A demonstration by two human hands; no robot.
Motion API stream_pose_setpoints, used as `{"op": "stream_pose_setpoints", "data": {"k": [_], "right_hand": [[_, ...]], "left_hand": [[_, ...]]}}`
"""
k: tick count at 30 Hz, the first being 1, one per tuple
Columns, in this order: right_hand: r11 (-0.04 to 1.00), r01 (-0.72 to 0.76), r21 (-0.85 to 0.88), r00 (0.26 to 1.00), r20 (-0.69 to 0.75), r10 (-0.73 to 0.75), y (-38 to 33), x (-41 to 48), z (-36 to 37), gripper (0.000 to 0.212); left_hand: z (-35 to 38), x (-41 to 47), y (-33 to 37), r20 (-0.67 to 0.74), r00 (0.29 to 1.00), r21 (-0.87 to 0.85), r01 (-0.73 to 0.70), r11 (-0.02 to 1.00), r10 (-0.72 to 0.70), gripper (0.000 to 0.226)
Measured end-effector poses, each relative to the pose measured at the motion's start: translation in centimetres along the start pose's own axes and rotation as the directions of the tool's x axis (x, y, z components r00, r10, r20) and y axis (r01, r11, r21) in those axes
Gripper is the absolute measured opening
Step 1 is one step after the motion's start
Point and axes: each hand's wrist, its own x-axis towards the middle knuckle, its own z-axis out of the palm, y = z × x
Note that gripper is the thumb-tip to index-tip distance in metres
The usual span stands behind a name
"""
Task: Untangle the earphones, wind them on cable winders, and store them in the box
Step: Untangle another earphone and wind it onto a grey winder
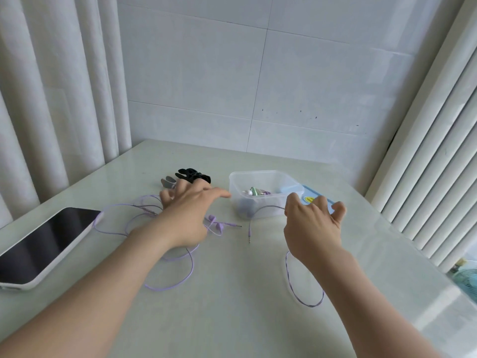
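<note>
Head view. Two sets on the table (232, 319), apparently already separated.

- The light purple earphones (167, 287) lie in loose loops under and around the left forearm, buds and plug just left of the box (233, 178).
- Left hand (188, 202): wide, fingers spread, gripping nothing, above that cable and reaching toward a black clip-like piece (193, 174) and a grey piece (167, 182) behind it. These are probably the winders.
- Right hand (313, 223): fingers curled, seemingly pinching the striped cable (304, 303). Its plug end hangs in front of the box, and a loop trails under the wrist.
- The box is open, with small items inside. Its blue lid (313, 200) lies just beside it.
- A phone (44, 244) lies at far left.

Step, as I judge it: untangling is about done and winding is starting. The next move calls for taking a winder and anchoring one cable end on it.
</note>
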Motion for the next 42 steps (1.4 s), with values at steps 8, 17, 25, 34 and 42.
{"op": "stream_pose_setpoints", "data": {"k": [8, 17, 25, 34, 42], "right_hand": [[0.9, 0.282, 0.334, 0.905, -0.405, -0.133, -1.3, 0.5, 0.2, 0.02], [0.888, 0.151, 0.435, 0.866, -0.491, 0.093, -1.7, 0.4, -0.1, 0.018], [0.65, 0.318, 0.691, 0.944, -0.294, -0.149, -2.7, -0.9, -0.4, 0.043], [0.727, 0.26, 0.635, 0.952, -0.294, -0.084, -4.4, -0.4, 2.2, 0.017], [0.835, 0.324, 0.444, 0.924, -0.336, -0.18, -6.3, 0.4, 3.0, 0.012]], "left_hand": [[-0.4, -0.5, 2.0, 0.173, 0.985, -0.279, 0.038, 0.96, 0.011, 0.076], [0.4, 0.4, 2.1, -0.158, 0.987, -0.554, -0.066, 0.83, -0.026, 0.035], [1.6, 0.3, 2.8, -0.364, 0.898, -0.066, -0.289, 0.955, 0.247, 0.012], [1.4, 1.5, 0.9, -0.485, 0.872, -0.121, 0.002, 0.993, -0.061, 0.028], [4.1, 3.9, -1.7, -0.135, 0.915, -0.191, 0.352, 0.916, -0.38, 0.027]]}}
